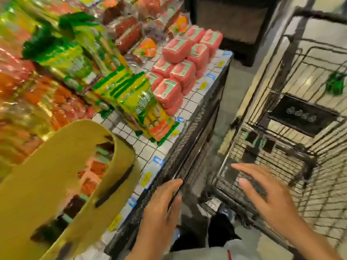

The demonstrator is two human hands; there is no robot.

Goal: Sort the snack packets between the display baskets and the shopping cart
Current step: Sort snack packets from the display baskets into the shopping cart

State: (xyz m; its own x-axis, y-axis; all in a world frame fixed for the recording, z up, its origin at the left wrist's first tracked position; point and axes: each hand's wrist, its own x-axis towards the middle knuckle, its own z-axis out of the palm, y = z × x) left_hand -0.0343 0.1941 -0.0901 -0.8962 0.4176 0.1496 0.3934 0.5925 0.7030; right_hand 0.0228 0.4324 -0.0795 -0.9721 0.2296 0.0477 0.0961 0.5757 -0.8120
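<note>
- Left hand (159, 209): fingers straight, released, grasping nothing; fingertips at the mesh side of the display table (197, 102), contact unclear.
- Right hand (266, 196): fingers spread, empty, over the near end of the shopping cart (293, 166).
- Yellow-green snack packets (139, 107) lie on the table at 11 o'clock from the left fingers, well apart; long axis runs 11 to 5 o'clock, green header ends toward 11.
- Pink packs (178, 72) are stacked just beyond them at 1 o'clock.
- Yellow basket (56, 184) with packets sits at 9 o'clock of the left hand.
- Green packet (336, 83) lies in the cart, 1 o'clock from the right hand; blurred, axis unclear.

Grid-patterned display table (197, 98): pink packs (177, 47) stacked, yellow-green packets (139, 102) beside, yellow basket (47, 184) near front.
</note>
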